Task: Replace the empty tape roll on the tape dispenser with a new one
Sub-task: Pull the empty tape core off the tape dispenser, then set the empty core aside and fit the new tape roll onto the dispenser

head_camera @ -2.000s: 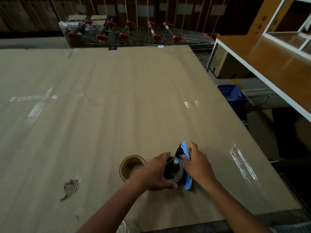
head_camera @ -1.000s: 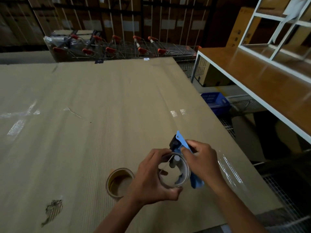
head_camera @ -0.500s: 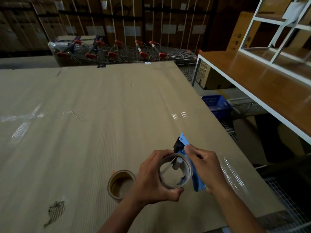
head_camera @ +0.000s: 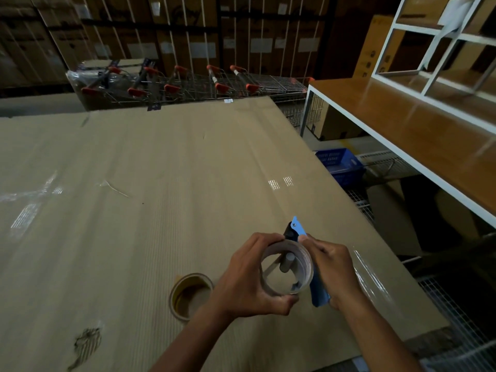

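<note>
Dispenser [head_camera: 316,288] mostly hidden behind empty roll [head_camera: 288,267], hands

The right hand [head_camera: 331,267] hides most of the dispenser [head_camera: 316,291].

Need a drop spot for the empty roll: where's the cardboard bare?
Bare: the cardboard sheet from the tape roll out to the trolleys, and its left half. Crowded: near edge, where left hand, right hand and dispenser cluster.
</note>
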